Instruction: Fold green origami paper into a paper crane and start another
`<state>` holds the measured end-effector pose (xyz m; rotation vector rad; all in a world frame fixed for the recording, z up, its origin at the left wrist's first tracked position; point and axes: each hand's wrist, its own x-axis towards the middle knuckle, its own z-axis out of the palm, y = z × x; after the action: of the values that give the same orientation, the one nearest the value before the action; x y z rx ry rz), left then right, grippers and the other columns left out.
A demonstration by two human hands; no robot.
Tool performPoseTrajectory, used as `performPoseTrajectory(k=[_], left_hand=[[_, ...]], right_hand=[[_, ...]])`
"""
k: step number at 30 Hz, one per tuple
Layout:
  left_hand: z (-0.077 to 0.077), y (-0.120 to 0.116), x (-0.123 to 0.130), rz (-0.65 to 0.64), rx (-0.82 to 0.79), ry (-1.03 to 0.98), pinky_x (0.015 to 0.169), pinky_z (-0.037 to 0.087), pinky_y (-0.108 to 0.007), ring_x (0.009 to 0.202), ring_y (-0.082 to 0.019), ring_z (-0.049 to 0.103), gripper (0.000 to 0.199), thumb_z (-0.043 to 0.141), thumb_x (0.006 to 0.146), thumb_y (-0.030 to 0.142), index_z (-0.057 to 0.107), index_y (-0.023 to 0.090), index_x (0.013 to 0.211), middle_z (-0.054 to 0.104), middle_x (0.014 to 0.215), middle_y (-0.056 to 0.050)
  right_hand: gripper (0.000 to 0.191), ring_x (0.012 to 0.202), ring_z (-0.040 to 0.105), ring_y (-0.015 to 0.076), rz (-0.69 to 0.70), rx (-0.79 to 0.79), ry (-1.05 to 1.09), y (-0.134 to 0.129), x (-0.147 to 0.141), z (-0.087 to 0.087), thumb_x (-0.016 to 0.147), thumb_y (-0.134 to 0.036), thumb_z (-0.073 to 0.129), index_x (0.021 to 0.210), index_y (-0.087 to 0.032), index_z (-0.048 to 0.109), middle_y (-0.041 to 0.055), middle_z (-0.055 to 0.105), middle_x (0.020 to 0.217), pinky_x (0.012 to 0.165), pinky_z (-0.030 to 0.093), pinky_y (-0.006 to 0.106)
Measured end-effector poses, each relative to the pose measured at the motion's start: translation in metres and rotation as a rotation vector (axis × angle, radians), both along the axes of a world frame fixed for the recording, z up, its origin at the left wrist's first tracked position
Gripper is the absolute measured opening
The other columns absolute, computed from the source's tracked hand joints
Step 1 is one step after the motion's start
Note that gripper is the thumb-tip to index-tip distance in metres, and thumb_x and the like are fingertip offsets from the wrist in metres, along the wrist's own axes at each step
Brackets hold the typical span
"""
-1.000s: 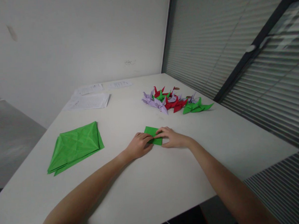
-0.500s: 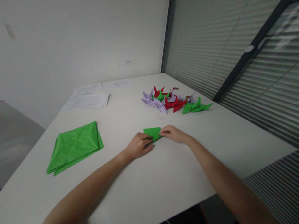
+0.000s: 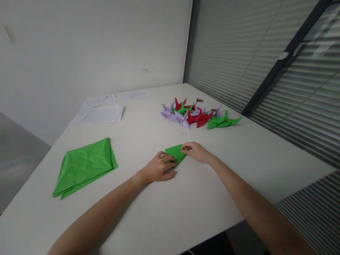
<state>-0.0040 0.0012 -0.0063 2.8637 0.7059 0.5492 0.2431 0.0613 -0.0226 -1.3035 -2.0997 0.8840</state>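
Observation:
A small folded piece of green paper [image 3: 175, 151] lies on the white table between my two hands. My left hand [image 3: 161, 166] rests on its left part, fingers spread and lying over the paper, thumb apart on the table. With thumb and fingers pinched together, my right hand [image 3: 193, 150] grips the paper's right corner. Part of the paper is hidden under the left fingers.
Crumpled green sheets [image 3: 86, 164] lie stacked at the left. Behind my hands is a group of folded paper birds [image 3: 199, 115] in purple, red and green. Printed papers [image 3: 101, 115] lie at the back left. Window blinds [image 3: 234, 47] border the table's right side.
The green paper has turned slightly, its lower point now further right. My left fingers have spread a little and lifted off part of it. The right hand has barely moved.

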Motion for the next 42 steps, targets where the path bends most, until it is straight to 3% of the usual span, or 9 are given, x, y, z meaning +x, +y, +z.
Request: performPoseTrajectory(k=[11,21,30,36,42], left_hand=[[0.001,0.002,0.002,-0.070,0.090,0.022,0.097,0.038,-0.039,0.101,-0.023,0.060,0.026,0.051,0.090,0.035,0.066,0.019,0.104,0.065,0.108,-0.010],[-0.011,0.008,-0.003,-0.112,0.005,-0.085,0.096,0.041,-0.037,0.105,-0.021,0.062,0.020,0.051,0.088,0.030,0.068,0.018,0.091,0.068,0.107,-0.009],[-0.009,0.010,-0.004,-0.101,-0.087,-0.160,0.095,0.042,-0.034,0.104,-0.018,0.063,0.023,0.049,0.078,0.014,0.068,0.018,0.089,0.070,0.104,-0.006],[-0.007,0.009,-0.007,-0.145,0.051,-0.004,0.100,0.037,-0.039,0.110,-0.021,0.059,0.020,0.047,0.086,0.021,0.066,0.020,0.093,0.068,0.111,-0.008],[0.001,0.006,-0.004,-0.157,0.186,0.128,0.097,0.036,-0.040,0.102,-0.021,0.058,0.016,0.047,0.089,0.022,0.062,0.019,0.090,0.065,0.108,-0.008]], right_hand=[[0.006,0.067,0.062,0.0135,-0.143,0.103,-0.210,-0.009,-0.013,0.008,0.080,-0.021,0.064,0.085,-0.020,0.066,-0.0007,0.068,0.071,0.064,0.044,0.024],[0.004,0.070,0.064,0.0146,-0.198,0.083,-0.240,-0.013,-0.019,0.011,0.080,-0.021,0.063,0.079,-0.020,0.066,0.0018,0.072,0.075,0.065,0.043,0.024],[0.005,0.069,0.064,0.0146,-0.190,0.104,-0.240,-0.014,-0.019,0.012,0.080,-0.022,0.063,0.078,-0.020,0.067,0.0016,0.072,0.074,0.065,0.043,0.024],[0.005,0.069,0.064,0.0143,-0.186,0.092,-0.253,-0.014,-0.019,0.013,0.080,-0.023,0.063,0.079,-0.020,0.067,0.0012,0.071,0.074,0.065,0.042,0.024],[0.006,0.069,0.063,0.0145,-0.196,0.134,-0.325,-0.017,-0.022,0.015,0.082,-0.022,0.061,0.081,-0.021,0.067,0.0007,0.071,0.075,0.065,0.041,0.024]])
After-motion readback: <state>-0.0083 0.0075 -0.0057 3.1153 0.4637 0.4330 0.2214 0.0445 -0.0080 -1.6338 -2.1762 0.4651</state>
